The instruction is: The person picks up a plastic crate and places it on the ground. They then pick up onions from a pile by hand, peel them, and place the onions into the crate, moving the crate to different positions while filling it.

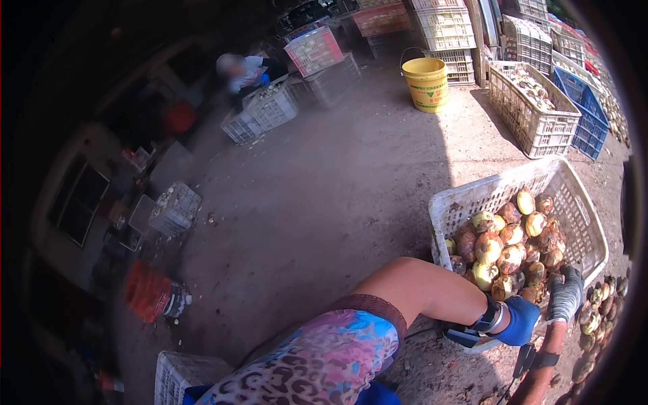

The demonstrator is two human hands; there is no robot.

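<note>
The left hand (523, 320) and right hand (565, 295) gripped the near rim of the tilted basket (466, 202) on the ground (324, 202); if either slipped, I feared its bulbs (503, 250) would spill out.

Bulbs (503, 250) in crate (466, 199), bucket (426, 84) behind

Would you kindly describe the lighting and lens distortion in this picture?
Head view: strong fisheye curves the stacked crates and blackens the corners; hard sun lights the white basket and yellow bucket; the left half lies in deep shadow; the far person looks blurred.
</note>
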